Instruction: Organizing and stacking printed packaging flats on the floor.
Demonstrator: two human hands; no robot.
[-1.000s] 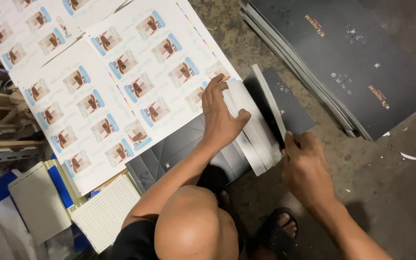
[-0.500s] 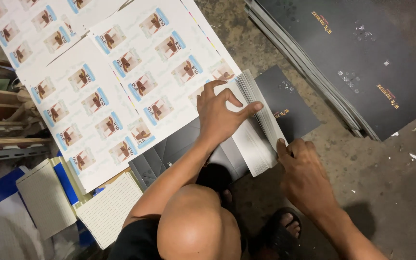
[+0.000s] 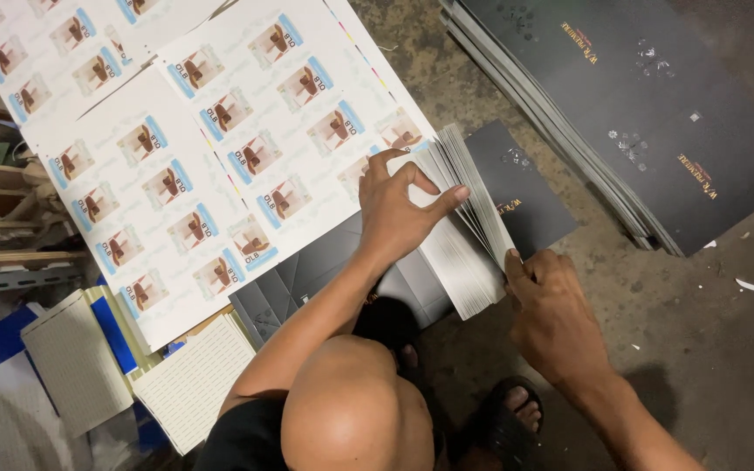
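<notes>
A thick stack of white-edged card sheets (image 3: 464, 240) stands on edge on the floor, fanned and leaning left, with black faces showing at the back. My left hand (image 3: 394, 209) presses on the left side of the stack, fingers spread over the top edges. My right hand (image 3: 551, 314) grips the stack's near right corner, thumb against the edges. A flat black sheet (image 3: 525, 187) lies beneath and behind the stack.
Large white printed sheets (image 3: 220, 148) with rows of small pictures cover the floor at left. A pile of big black sheets (image 3: 656, 113) lies at the upper right. My bare knee (image 3: 351, 410) and sandalled foot (image 3: 503, 419) are below. Perforated white boards (image 3: 194, 384) lie lower left.
The stack has tipped from leaning right to leaning left and fanned out. My left hand moved onto its left side; my right hand shifted to the near corner.
</notes>
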